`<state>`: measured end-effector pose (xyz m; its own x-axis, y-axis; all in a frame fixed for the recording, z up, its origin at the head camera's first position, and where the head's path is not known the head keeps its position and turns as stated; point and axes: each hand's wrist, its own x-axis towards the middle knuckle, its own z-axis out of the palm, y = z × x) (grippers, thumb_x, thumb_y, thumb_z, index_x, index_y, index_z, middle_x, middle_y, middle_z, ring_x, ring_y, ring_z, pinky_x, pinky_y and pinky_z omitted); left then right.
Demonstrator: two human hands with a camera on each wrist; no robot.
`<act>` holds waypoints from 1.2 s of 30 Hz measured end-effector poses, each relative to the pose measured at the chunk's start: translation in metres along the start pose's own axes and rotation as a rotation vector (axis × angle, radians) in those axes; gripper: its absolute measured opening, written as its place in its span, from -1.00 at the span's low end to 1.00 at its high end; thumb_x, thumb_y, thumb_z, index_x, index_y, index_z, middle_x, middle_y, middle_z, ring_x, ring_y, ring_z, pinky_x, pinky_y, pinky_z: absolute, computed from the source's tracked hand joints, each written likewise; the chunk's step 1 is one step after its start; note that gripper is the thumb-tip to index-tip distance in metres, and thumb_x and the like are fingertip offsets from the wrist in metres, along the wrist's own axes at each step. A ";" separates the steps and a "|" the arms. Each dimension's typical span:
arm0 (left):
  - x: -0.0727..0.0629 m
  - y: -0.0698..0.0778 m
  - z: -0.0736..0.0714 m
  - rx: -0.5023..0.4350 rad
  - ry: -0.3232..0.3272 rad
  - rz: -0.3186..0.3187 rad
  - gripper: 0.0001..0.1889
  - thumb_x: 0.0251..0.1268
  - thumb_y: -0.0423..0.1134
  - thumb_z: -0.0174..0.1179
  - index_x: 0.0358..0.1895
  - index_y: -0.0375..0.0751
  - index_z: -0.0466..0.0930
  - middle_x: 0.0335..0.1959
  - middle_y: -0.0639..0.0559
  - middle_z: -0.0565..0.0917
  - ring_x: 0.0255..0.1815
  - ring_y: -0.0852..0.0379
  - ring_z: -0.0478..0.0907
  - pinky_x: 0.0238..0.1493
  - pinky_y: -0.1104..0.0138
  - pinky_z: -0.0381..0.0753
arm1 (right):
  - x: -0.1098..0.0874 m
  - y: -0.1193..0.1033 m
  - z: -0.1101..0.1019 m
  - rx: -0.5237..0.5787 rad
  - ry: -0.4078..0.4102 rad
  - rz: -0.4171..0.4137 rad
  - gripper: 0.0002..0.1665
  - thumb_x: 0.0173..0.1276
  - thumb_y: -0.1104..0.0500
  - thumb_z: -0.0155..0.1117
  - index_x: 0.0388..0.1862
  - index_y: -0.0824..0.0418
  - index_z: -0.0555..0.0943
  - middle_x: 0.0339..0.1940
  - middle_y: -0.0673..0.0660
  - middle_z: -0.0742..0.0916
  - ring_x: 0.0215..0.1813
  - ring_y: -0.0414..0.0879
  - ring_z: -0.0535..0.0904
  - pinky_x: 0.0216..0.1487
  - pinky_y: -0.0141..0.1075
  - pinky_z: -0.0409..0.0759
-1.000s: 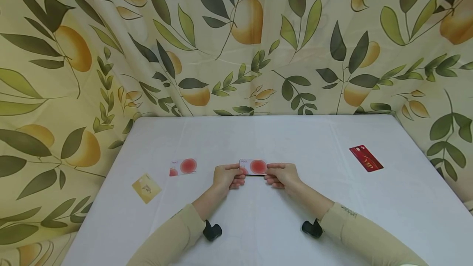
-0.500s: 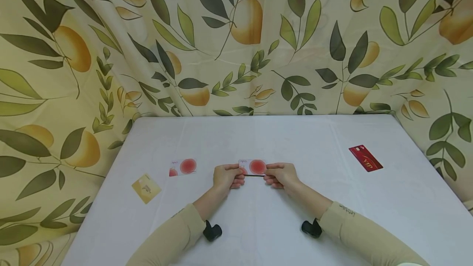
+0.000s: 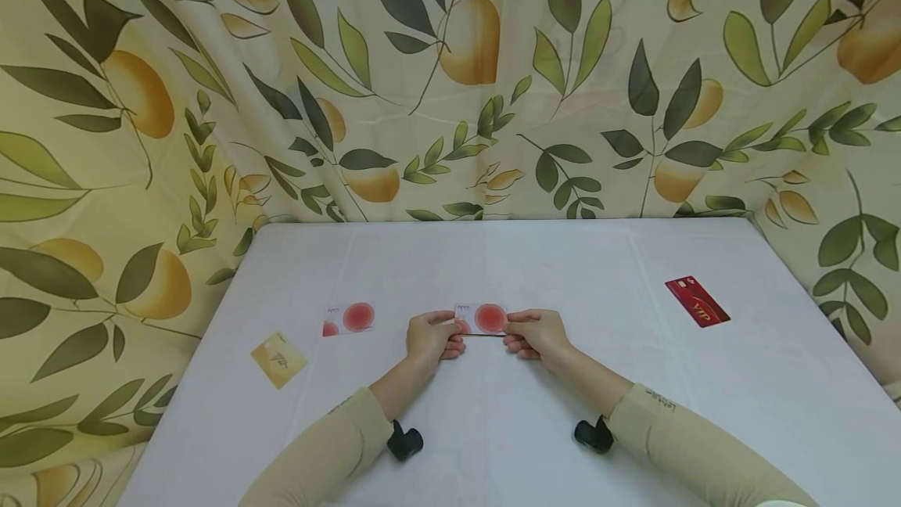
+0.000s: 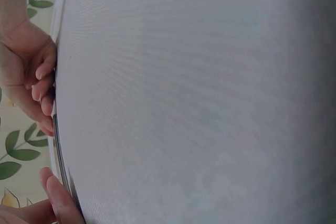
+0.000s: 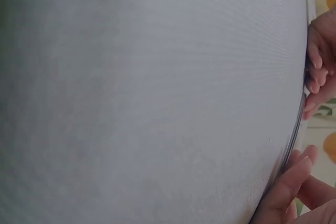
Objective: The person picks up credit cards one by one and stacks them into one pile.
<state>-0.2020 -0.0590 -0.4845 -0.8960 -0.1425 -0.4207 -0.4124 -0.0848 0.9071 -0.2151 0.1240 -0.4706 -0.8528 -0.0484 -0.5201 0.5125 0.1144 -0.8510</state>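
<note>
Sleeves (image 3: 317, 448) of beige cloth reach in from the near side, with 1 black wrist camera (image 3: 406, 441) at each cuff. Beyond them, toward the left, a gold card (image 3: 279, 359) lies turned askew on the white tablecloth (image 3: 486, 429). Mid-table, the left hand (image 3: 431, 337) and right hand (image 3: 540, 334) face each other, fingers bent — each pinches 1 short end of a white card (image 3: 490, 319) printed with a coral circle, its long sides running left to right between them. Its near edge looks dark and layered in both wrist views; whether it touches the cloth, I cannot tell. Left of the left hand, a matching coral-circle card (image 3: 358, 317) lies face up. Farther back on the right, a red VIP card (image 3: 698, 302) lies slanted. Past the table's far edge hangs a cream curtain (image 3: 271, 73) — printed with orange fruit and green leaves.
</note>
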 end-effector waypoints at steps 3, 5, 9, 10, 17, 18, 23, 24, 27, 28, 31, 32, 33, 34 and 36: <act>-0.001 0.001 0.000 0.001 -0.004 0.003 -0.68 0.07 -0.49 0.20 -0.05 -0.42 0.52 -0.78 0.03 0.53 -0.83 0.25 0.49 -0.79 0.48 0.51 | 0.000 0.000 0.000 0.001 0.002 -0.001 -0.64 0.18 0.31 0.27 -0.03 0.39 0.51 -0.67 0.08 0.68 -0.70 -0.22 0.57 -0.68 -0.49 0.53; -0.001 0.001 0.000 -0.001 -0.007 0.002 -0.68 0.07 -0.50 0.20 -0.04 -0.43 0.52 -0.78 0.03 0.53 -0.83 0.25 0.48 -0.79 0.49 0.50 | 0.000 0.000 0.000 0.001 0.004 -0.001 -0.65 0.19 0.32 0.26 -0.03 0.39 0.51 -0.66 0.09 0.68 -0.69 -0.22 0.58 -0.67 -0.48 0.54; -0.001 0.002 -0.001 -0.005 -0.011 -0.002 -0.68 0.08 -0.51 0.20 -0.04 -0.43 0.52 -0.79 0.03 0.53 -0.83 0.25 0.48 -0.79 0.49 0.50 | -0.001 0.000 0.000 0.009 0.003 0.002 -0.65 0.19 0.33 0.26 -0.03 0.39 0.50 -0.66 0.09 0.68 -0.68 -0.21 0.59 -0.66 -0.48 0.55; -0.001 0.001 -0.001 -0.006 -0.011 -0.006 -0.68 0.08 -0.51 0.20 -0.04 -0.43 0.52 -0.79 0.03 0.53 -0.83 0.25 0.48 -0.79 0.48 0.50 | -0.001 0.000 0.000 0.012 0.002 0.003 -0.64 0.18 0.33 0.26 -0.02 0.39 0.50 -0.66 0.09 0.68 -0.68 -0.21 0.59 -0.66 -0.48 0.55; -0.001 0.001 -0.001 -0.013 0.002 -0.004 -0.72 0.10 -0.42 0.21 -0.08 -0.41 0.52 -0.76 0.02 0.55 -0.82 0.24 0.50 -0.77 0.46 0.53 | -0.004 -0.005 -0.006 0.029 -0.005 0.034 -0.63 0.21 0.25 0.25 -0.01 0.40 0.51 -0.63 0.05 0.68 -0.64 -0.22 0.60 -0.61 -0.47 0.57; 0.000 0.001 -0.001 -0.021 0.005 -0.006 -0.71 0.10 -0.41 0.21 -0.08 -0.41 0.52 -0.75 0.03 0.55 -0.82 0.24 0.50 -0.77 0.45 0.53 | -0.006 -0.007 -0.008 0.029 -0.006 0.038 -0.63 0.22 0.24 0.24 -0.02 0.39 0.51 -0.63 0.04 0.68 -0.63 -0.23 0.60 -0.61 -0.47 0.57; 0.003 0.001 -0.001 -0.090 0.022 -0.037 -0.69 0.06 -0.43 0.18 -0.06 -0.40 0.49 -0.76 0.04 0.53 -0.82 0.24 0.49 -0.77 0.43 0.54 | -0.011 -0.012 -0.031 0.025 -0.065 0.056 -0.69 0.23 0.20 0.23 -0.08 0.33 0.56 -0.56 -0.01 0.69 -0.56 -0.24 0.62 -0.55 -0.45 0.59; 0.003 0.002 -0.001 -0.104 0.022 -0.047 -0.68 0.06 -0.44 0.17 -0.06 -0.40 0.48 -0.76 0.04 0.53 -0.82 0.23 0.49 -0.76 0.42 0.54 | -0.012 -0.013 -0.038 0.019 -0.089 0.061 -0.70 0.24 0.19 0.22 -0.08 0.31 0.56 -0.54 -0.02 0.70 -0.53 -0.23 0.62 -0.52 -0.45 0.60; -0.001 0.006 0.003 -0.126 0.009 -0.077 -0.69 0.08 -0.43 0.15 -0.05 -0.39 0.49 -0.74 0.03 0.55 -0.81 0.22 0.50 -0.74 0.40 0.57 | -0.015 -0.015 -0.061 0.006 -0.184 0.060 -0.64 0.30 0.19 0.16 0.02 0.35 0.52 -0.42 0.01 0.72 -0.43 -0.20 0.65 -0.41 -0.40 0.64; -0.003 0.009 0.004 -0.131 0.001 -0.086 -0.69 0.09 -0.42 0.15 -0.04 -0.39 0.49 -0.72 0.02 0.55 -0.80 0.22 0.51 -0.72 0.39 0.58 | -0.016 -0.015 -0.070 0.000 -0.208 0.058 -0.61 0.31 0.19 0.15 0.06 0.37 0.49 -0.38 0.03 0.72 -0.39 -0.18 0.66 -0.37 -0.38 0.65; -0.010 0.016 0.013 -0.130 -0.029 -0.096 -0.68 0.12 -0.38 0.15 -0.02 -0.38 0.50 -0.66 -0.02 0.58 -0.76 0.19 0.54 -0.67 0.37 0.60 | -0.020 -0.016 -0.095 0.018 -0.255 0.045 -0.52 0.35 0.18 0.10 0.17 0.43 0.38 -0.29 0.06 0.71 -0.30 -0.14 0.67 -0.24 -0.33 0.65; -0.012 0.018 0.017 -0.128 -0.037 -0.097 -0.68 0.13 -0.37 0.15 -0.02 -0.37 0.51 -0.63 -0.03 0.60 -0.75 0.19 0.55 -0.66 0.37 0.61 | -0.020 -0.017 -0.104 0.042 -0.259 0.044 -0.53 0.36 0.18 0.10 0.17 0.41 0.38 -0.28 0.07 0.71 -0.27 -0.13 0.67 -0.21 -0.31 0.65; -0.014 0.020 0.022 -0.122 -0.049 -0.096 -0.69 0.13 -0.36 0.16 -0.03 -0.36 0.52 -0.62 -0.04 0.61 -0.74 0.18 0.56 -0.65 0.37 0.61 | -0.022 -0.018 -0.112 0.065 -0.255 0.046 -0.56 0.36 0.18 0.10 0.15 0.38 0.41 -0.26 0.07 0.71 -0.25 -0.12 0.67 -0.17 -0.30 0.64; -0.015 0.021 0.027 -0.120 -0.064 -0.093 -0.70 0.13 -0.35 0.16 -0.05 -0.36 0.53 -0.59 -0.05 0.63 -0.72 0.17 0.57 -0.64 0.37 0.62 | -0.023 -0.019 -0.121 0.097 -0.247 0.051 -0.61 0.35 0.17 0.11 0.10 0.32 0.45 -0.26 0.07 0.71 -0.23 -0.11 0.67 -0.13 -0.29 0.63; -0.017 0.023 0.037 -0.114 -0.100 -0.086 -0.71 0.12 -0.35 0.15 -0.06 -0.36 0.55 -0.55 -0.08 0.65 -0.69 0.16 0.59 -0.61 0.37 0.63 | -0.025 -0.021 -0.139 0.155 -0.242 0.051 -0.74 0.36 0.16 0.11 -0.02 0.20 0.53 -0.24 0.06 0.72 -0.18 -0.09 0.67 -0.07 -0.26 0.61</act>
<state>-0.2020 -0.0219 -0.4558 -0.8727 -0.0313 -0.4873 -0.4716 -0.2044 0.8578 -0.2186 0.2604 -0.4299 -0.7864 -0.2840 -0.5486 0.5791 -0.0294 -0.8148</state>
